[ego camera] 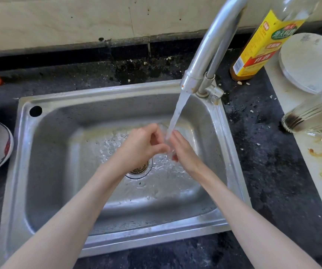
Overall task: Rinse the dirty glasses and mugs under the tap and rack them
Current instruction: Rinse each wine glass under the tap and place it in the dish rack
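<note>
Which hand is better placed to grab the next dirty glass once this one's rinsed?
Right, probably. The dirty ribbed glass lies on its side on the counter right of the sink, on the right hand's side. The left hand would have to cross the stream.

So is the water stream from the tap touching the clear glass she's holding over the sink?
Touching. In the head view the water stream runs down into the clear glass gripped between the left hand and right hand.
</note>
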`<state>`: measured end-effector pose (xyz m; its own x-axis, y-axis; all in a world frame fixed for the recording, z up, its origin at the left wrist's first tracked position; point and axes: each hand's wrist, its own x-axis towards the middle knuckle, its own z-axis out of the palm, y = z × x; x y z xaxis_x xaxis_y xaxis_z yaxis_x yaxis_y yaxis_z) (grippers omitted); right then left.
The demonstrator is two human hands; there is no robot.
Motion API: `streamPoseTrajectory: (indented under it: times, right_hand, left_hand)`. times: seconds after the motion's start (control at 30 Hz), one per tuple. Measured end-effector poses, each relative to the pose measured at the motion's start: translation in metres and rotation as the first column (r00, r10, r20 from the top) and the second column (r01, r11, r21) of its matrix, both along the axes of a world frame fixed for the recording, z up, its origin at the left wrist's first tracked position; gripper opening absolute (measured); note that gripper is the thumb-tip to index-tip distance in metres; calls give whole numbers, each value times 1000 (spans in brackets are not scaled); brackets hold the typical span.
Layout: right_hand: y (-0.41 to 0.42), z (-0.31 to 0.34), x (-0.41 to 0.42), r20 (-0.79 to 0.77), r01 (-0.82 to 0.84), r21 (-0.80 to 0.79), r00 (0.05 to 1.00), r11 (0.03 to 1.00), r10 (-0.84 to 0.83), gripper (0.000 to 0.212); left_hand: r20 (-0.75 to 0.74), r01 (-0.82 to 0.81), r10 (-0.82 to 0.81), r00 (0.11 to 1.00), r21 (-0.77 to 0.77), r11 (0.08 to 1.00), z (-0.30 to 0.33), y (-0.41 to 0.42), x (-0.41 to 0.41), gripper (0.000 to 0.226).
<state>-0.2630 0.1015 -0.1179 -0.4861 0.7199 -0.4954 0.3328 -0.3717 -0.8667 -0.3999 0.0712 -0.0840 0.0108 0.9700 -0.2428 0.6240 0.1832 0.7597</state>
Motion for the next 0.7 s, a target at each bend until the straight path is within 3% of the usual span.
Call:
streamPoseTrajectory:
  times: [0.1,0.17,0.27,0.37,0.4,0.47,0.57,0.63,0.7]
  right_hand:
    - [6,4,2,-17,-9,-54,1000,999,8,61]
    - [9,9,6,-19,-79,-143,997,987,77,80]
    - [9,6,11,-47,-83,-141,996,986,77,72]
    - [3,-3,13,-63,-27,-5,998,1000,27,41]
    - [2,-4,13,-61,-4,5,998,1000,4,37]
    - [3,-5,12,-53,27,-32,998,999,-29,52]
    - [6,-3,14,21,-17,-101,1000,995,19,60]
    - [4,0,16,-1,-11,-180,1000,984,11,62]
    - [0,-4,18,-41,3,-161,999,987,-10,56]
  left_hand:
    - [-20,336,-339,941,-91,938,-1,-2,-5,20]
    - [-123,442,-464,878,-169,881,0,-2,-8,20]
    - [-97,289,-295,950,-74,954,3,-1,-2,13]
    - [-23,3,-3,1000,-8,1000,-1,-2,6,32]
    - [7,-3,3,1000,10,1000,0,-3,7,31]
    - [62,182,-181,981,-7,983,2,-3,6,14]
    - [23,419,-421,907,-159,894,3,-7,2,18]
    - [9,392,-397,918,-168,904,1,-6,3,16]
    - [21,260,-260,965,-117,958,2,-5,6,15]
